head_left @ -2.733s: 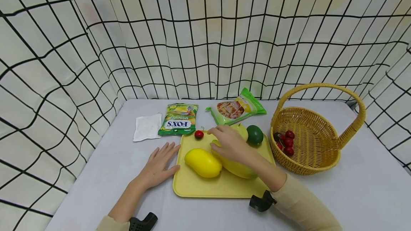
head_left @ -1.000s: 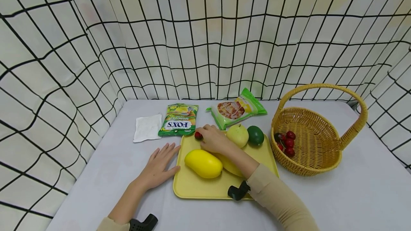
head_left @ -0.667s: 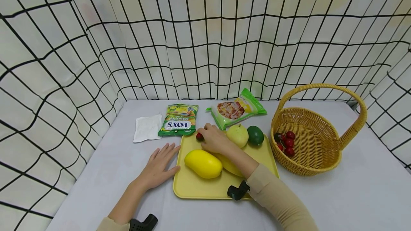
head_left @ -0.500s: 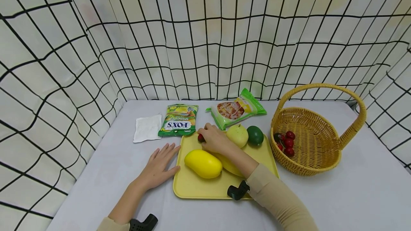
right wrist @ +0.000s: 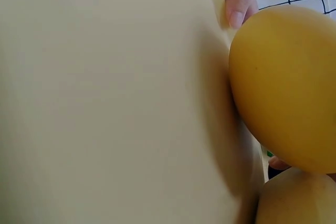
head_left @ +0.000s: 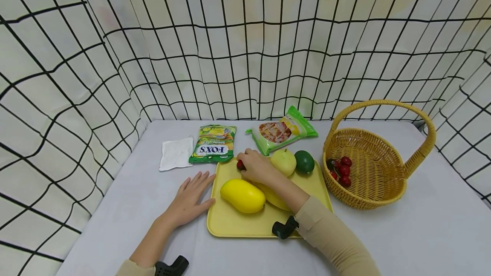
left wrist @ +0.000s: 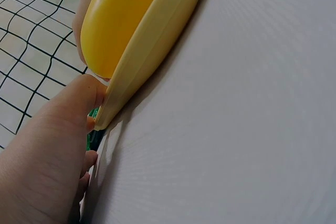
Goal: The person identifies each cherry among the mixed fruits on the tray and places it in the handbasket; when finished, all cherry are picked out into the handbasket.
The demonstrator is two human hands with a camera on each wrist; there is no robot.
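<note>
In the head view, my right hand [head_left: 258, 167] reaches over the yellow tray [head_left: 245, 227] and pinches a small red cherry [head_left: 240, 165] near the tray's back left corner. Its fingertips partly hide the cherry. My left hand [head_left: 189, 201] lies with fingers spread on the white cloth, the thumb touching the tray's left edge; the left wrist view shows this thumb [left wrist: 92, 90] at the rim. A yellow mango [head_left: 242, 196] lies on the tray. A second yellow fruit [head_left: 273, 197] sits partly under my right forearm. Behind it are a pale green pear [head_left: 284, 162] and a dark green fruit [head_left: 304, 162].
Right of the tray stands a wicker basket [head_left: 372, 199] with a tall handle, holding several cherries [head_left: 344, 171]. Behind the tray lie a green FOX'S bag [head_left: 213, 143] and another green snack packet [head_left: 281, 131]. A white square packet [head_left: 176, 153] is at the left.
My right hand has moved left from over the pear and second yellow fruit to the cherry. The cherry has since shifted slightly right with the fingers. My left hand stays in place.
</note>
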